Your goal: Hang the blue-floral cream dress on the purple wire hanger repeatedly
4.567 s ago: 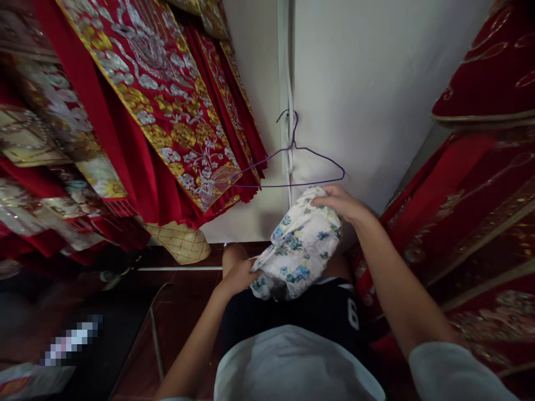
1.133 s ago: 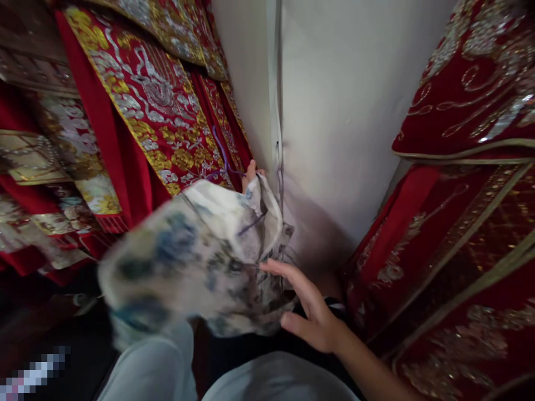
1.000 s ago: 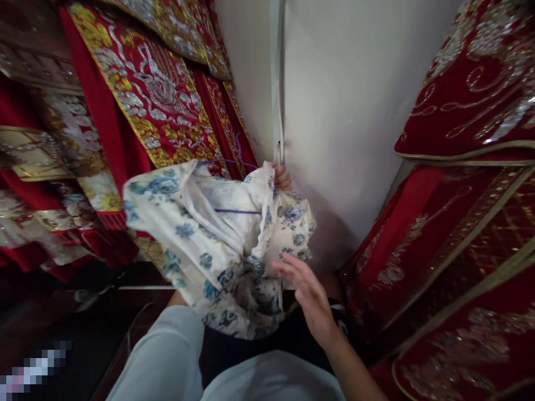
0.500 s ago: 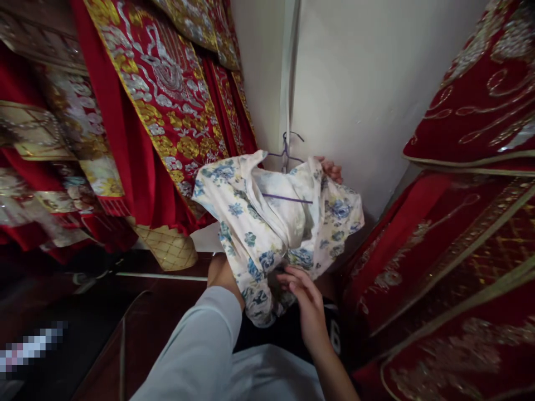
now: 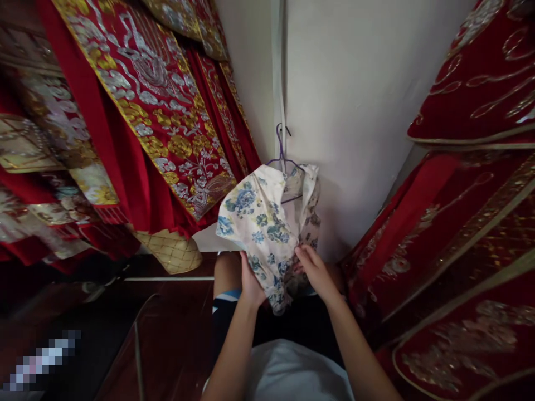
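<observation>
A white blouse with blue flowers (image 5: 259,223) hangs on a thin purple hanger (image 5: 281,156) in front of me, its neck open. The hanger's hook is caught at the light strip on the wall. At the blouse's lower left side, my left hand (image 5: 253,285) is closed on the cloth, the thumb up along the edge and the other fingers hidden behind it. My right hand (image 5: 314,272) pinches the front edge of the blouse near its middle. Below the hands the hem gathers into a bunch over my lap.
Red embroidered cloths (image 5: 163,111) with gold and silver work hang at the left. More red embroidered cloths (image 5: 451,223) hang close at the right. A pale wall (image 5: 343,100) stands behind the hanger. Dark reddish floor (image 5: 179,334) shows at lower left.
My left hand has come out from inside the blouse, down from the right shoulder to the lower left side. The blouse now hangs narrower, and my right hand has closed on its front edge.
</observation>
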`<state>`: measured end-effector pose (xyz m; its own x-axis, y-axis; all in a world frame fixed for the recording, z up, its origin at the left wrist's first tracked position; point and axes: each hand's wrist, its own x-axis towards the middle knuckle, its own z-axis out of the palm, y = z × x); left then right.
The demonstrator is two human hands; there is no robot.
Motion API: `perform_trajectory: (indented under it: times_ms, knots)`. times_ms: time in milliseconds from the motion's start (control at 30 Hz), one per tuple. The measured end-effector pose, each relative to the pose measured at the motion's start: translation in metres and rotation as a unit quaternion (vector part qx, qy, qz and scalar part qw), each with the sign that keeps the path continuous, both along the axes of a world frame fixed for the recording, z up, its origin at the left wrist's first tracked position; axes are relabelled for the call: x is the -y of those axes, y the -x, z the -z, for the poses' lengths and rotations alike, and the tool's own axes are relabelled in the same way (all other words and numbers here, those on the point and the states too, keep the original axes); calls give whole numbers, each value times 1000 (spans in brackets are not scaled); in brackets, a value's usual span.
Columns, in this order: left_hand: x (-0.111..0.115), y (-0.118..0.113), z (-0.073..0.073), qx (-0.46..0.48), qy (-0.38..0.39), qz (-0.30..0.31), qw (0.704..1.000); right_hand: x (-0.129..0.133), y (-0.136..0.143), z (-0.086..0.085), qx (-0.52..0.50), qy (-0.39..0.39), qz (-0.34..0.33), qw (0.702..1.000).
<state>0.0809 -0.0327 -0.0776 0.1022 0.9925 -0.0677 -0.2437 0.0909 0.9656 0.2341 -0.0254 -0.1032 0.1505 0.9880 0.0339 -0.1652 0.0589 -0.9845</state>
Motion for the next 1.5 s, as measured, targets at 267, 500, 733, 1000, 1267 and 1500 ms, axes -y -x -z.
perform_trajectory:
  times_ms: [267, 500, 733, 1000, 1267, 1500]
  knots:
    - [8, -6, 37, -45, -85, -86, 992, -38, 8, 6, 78, -19, -36, 996]
    - [11, 5, 35, 89, -46, -86, 991, -18, 6, 2, 64, 43, -82, 994]
    - [-3, 33, 36, 2, -208, -374, 904, 19, -2, -18, 121, -2, -121, 985]
    - [27, 1, 34, -262, -372, -214, 864, 40, 20, -33, 114, -50, -152, 980]
    - [25, 1, 26, -277, -303, -107, 906, 17, 26, -57, 12, -10, -147, 989]
    - [27, 3, 24, -380, -277, -14, 882, -55, 20, -129, -45, -105, -17, 993]
